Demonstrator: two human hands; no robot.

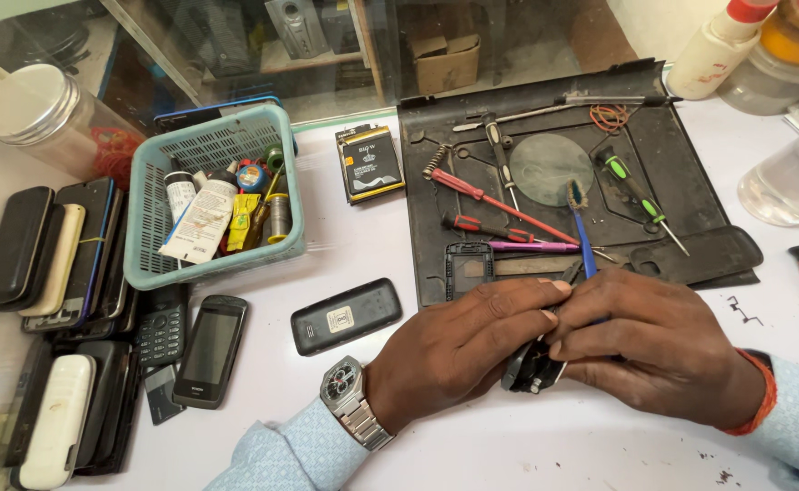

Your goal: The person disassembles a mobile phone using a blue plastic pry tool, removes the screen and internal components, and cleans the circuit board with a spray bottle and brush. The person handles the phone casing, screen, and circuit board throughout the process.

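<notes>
Both hands on phone, basket full

While both hands pinch a black phone [533, 365] low over the desk [472, 445], left hand [458, 350] and right hand [663, 350] fingers pressed on it, the teal basket [213, 195] holds tubes, bottles, solder spool.

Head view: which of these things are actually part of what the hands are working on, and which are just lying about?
In hand:
left hand
right hand
small black phone gripped between both
blue toothbrush by the right fingers

Lying about:
teal basket of tubes
black phone face down
battery
red screwdriver on black mat
stacked phones
green screwdriver
</notes>
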